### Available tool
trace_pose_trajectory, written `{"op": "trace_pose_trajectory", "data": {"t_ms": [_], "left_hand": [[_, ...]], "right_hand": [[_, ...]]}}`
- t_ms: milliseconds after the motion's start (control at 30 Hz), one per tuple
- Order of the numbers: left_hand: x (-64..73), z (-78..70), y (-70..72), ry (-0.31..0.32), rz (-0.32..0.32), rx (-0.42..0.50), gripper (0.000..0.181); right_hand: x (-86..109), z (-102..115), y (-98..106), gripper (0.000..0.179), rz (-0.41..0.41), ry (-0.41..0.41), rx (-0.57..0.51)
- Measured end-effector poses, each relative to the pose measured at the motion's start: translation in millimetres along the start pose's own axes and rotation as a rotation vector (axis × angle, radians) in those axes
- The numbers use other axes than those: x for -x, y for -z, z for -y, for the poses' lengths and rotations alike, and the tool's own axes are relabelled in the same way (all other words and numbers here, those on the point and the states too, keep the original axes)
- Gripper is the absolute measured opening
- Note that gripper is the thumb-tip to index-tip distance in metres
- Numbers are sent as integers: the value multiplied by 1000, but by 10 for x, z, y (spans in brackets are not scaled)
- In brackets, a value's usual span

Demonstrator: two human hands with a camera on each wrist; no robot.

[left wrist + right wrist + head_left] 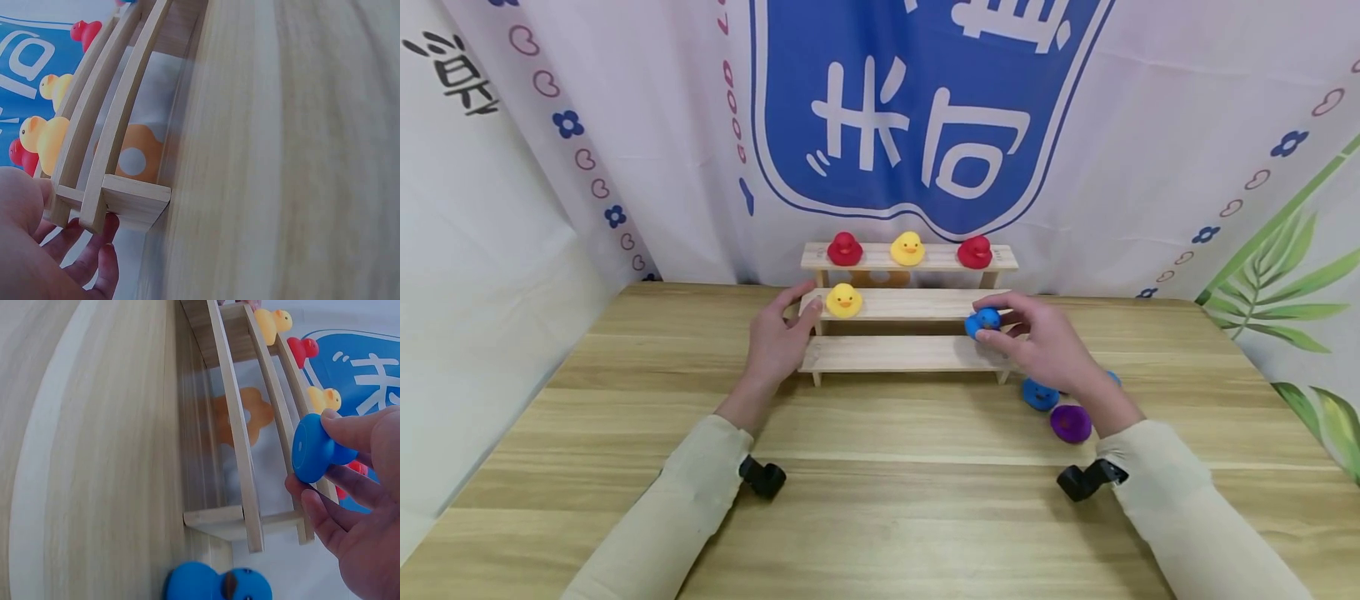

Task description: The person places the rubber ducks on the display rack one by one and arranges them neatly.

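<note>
My right hand [1051, 343] pinches a blue rubber duck [984, 321] between thumb and fingers, at the right end of the middle tier of a small three-tier wooden shelf [910, 354]. In the right wrist view the duck's round base [307, 449] faces the camera. My left hand [777, 335] grips the left end of the shelf; the left wrist view shows its thumb by the middle tier and its fingers curled at the plank ends. Beside that thumb, a yellow duck [844, 301] sits on the middle tier. Along the top tier stand a red duck [846, 249], a yellow duck [908, 248] and another red duck [975, 252].
On the wooden table [880, 500], right of the shelf, lie a blue duck [1040, 394] and a purple duck [1071, 423]. More blue shows partly behind my right wrist. A printed curtain [685, 142] hangs close behind the shelf.
</note>
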State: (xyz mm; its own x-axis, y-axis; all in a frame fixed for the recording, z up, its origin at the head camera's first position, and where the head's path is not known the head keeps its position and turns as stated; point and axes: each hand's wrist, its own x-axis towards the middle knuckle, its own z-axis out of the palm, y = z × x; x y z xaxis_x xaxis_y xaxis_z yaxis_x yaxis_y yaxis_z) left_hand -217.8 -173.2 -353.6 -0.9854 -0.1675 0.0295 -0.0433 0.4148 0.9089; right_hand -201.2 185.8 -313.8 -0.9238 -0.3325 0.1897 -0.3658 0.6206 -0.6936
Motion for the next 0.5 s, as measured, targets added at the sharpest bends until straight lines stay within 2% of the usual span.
{"op": "trace_pose_trajectory", "data": {"t_ms": [500], "left_hand": [[-15,13,-4,1,5,16,49]], "right_hand": [[-186,207,-145,42,17,34,-16]]}}
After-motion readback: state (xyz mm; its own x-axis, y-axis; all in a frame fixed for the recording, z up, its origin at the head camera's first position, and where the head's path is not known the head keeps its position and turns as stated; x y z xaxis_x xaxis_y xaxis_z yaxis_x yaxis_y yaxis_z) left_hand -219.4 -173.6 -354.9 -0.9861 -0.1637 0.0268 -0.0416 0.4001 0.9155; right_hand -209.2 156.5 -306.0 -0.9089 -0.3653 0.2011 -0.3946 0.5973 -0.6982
